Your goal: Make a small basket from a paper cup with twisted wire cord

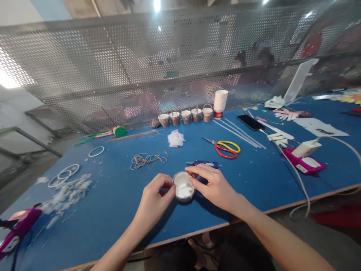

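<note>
Between my two hands is a small paper cup (184,187), white inside, with a grey-brown wrapping round its outside. Its mouth faces up toward me. My left hand (158,199) pinches the left side of the rim between thumb and fingers. On the right side, my right hand (213,186) grips the rim the same way, fingertips at the upper edge. A blue glue gun (204,164) lies just beyond the cup, partly behind my right hand. Farther off is a tangle of grey cord (143,161).
Scissors (225,148) with red and yellow handles lie beyond my right hand. Several wrapped cups (186,116) and a cup stack (220,103) line the mesh panel. White squares (176,139), glue sticks (239,133), a phone (250,122), and a purple power strip (304,162) are about.
</note>
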### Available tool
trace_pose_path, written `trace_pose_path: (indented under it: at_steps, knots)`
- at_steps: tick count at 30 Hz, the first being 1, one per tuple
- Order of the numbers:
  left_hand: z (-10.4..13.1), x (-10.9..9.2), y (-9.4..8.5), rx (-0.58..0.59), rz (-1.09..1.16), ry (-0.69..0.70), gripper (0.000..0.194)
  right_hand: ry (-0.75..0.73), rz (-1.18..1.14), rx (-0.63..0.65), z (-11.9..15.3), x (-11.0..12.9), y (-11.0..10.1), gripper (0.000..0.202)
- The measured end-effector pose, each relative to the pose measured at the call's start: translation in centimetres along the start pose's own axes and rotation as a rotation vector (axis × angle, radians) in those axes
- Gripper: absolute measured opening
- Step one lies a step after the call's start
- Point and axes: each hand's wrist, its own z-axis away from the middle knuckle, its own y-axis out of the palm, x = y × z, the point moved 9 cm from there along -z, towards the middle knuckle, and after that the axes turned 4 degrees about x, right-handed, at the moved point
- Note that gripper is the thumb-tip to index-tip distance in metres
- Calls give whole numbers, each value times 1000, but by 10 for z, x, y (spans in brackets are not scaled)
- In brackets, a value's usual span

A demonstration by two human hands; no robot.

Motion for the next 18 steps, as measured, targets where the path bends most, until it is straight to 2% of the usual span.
trace_pose_path:
  at_steps: [8,18]
  knots:
    - [3,-12,-3,-81,-137,87,16,-176,157,34,3,14,3,25]
    - [3,-14,-2,-83,-137,115,16,-241,367,-23,0,29,7,26]
